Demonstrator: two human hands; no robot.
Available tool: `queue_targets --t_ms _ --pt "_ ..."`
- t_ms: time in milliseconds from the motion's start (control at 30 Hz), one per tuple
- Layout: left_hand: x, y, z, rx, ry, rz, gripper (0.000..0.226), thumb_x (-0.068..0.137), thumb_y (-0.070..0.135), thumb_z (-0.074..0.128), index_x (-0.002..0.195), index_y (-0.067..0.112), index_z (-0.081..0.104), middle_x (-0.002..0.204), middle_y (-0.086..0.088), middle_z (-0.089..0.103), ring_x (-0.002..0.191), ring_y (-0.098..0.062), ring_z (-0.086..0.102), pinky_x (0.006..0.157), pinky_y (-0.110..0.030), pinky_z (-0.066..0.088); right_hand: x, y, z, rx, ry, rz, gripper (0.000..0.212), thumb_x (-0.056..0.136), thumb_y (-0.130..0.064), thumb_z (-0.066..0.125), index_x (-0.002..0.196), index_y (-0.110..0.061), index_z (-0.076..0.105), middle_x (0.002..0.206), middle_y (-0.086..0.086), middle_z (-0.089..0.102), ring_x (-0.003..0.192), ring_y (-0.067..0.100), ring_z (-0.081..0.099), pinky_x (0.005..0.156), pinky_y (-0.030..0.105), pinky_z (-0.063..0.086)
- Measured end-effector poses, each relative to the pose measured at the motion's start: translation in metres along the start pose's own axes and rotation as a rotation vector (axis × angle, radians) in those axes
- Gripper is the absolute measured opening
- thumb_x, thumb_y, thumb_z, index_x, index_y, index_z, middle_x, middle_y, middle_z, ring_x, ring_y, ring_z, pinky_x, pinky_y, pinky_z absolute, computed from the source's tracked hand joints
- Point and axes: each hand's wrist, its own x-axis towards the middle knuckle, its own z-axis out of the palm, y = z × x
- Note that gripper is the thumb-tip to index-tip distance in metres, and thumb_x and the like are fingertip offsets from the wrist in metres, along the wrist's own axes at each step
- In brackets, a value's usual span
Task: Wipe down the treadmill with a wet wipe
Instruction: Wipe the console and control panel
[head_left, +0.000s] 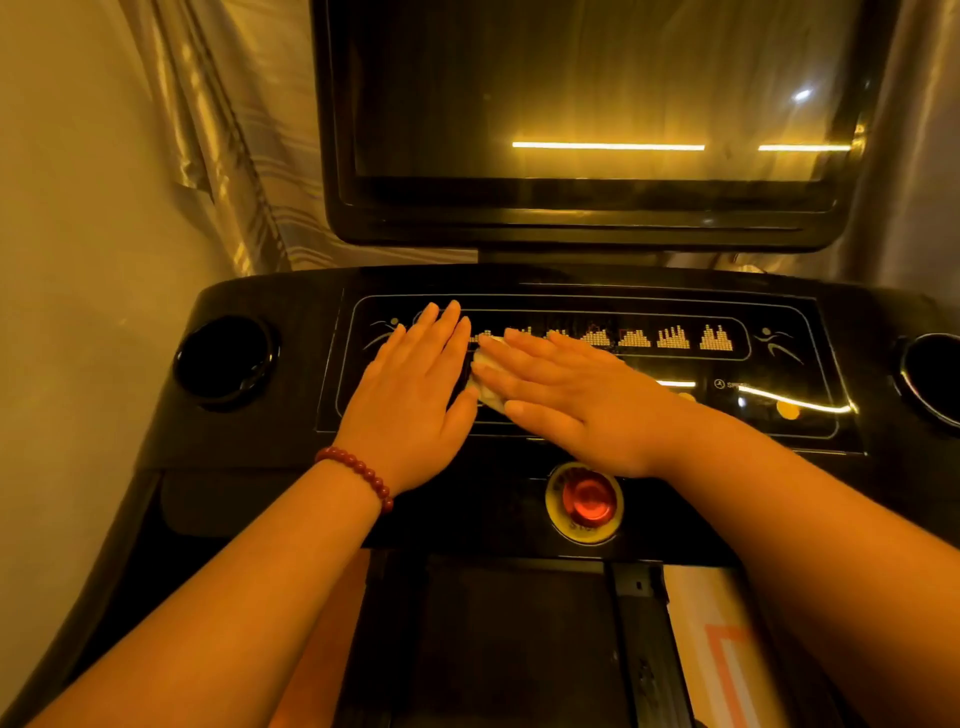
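Two arms were recorded, both bare along their whole visible length; the left forearm (249, 587) and the right forearm (810, 525) carried no covering from the lower frame edge to the wrist; the left hand (410, 395) and the right hand (576, 400) were likewise bare. One worn item was noted: a bracelet (358, 475) on the left wrist, just behind the hand; it was a single strand of round, glossy, dark red beads of even size, strung touching one another; its cord was hidden. Fingernails appeared short; their finish could not be determined.
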Motion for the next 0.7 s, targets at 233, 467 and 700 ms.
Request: queue_targets --t_ms 233,467,700 --pt "-0.028 0.016 0.009 0.019 0.04 0.08 0.068 0.091 0.043 0.014 0.151 0.011 0.017 0.159 -0.003 0.009 0.143 -0.011 0.0 0.116 -0.032 0.0 -0.041 0.003 0.014 -0.009 0.033 0.001 0.057 0.094 -0.054 -0.001 0.149 -0.041 0.001 0.157 -0.022 -0.01 0.142 -0.006 -0.018 0.114 0.02 -0.016" --pt "-0.037 0.021 0.011 0.031 0.056 0.093 0.066 0.092 0.042 0.015 0.15 0.011 0.019 0.158 -0.005 0.014 0.143 -0.012 0.002 0.117 -0.035 0.005 -0.034 0.0 0.013 -0.006 0.05 -0.017 0.059 0.094 -0.053 0.0 0.151 -0.039 0.005 0.159 -0.019 -0.006 0.142 -0.006 -0.017 0.112 0.016 -0.018" --pt "-0.05 0.036 0.015 0.026 0.051 0.082 0.068 0.091 0.044 0.014 0.15 0.011 0.019 0.158 -0.006 0.014 0.145 -0.016 0.004 0.116 -0.036 0.004 -0.07 -0.003 0.027 0.06 0.118 0.122 0.057 0.094 -0.052 0.0 0.15 -0.04 0.007 0.158 -0.021 -0.007 0.142 -0.007 -0.015 0.113 0.016 -0.016"
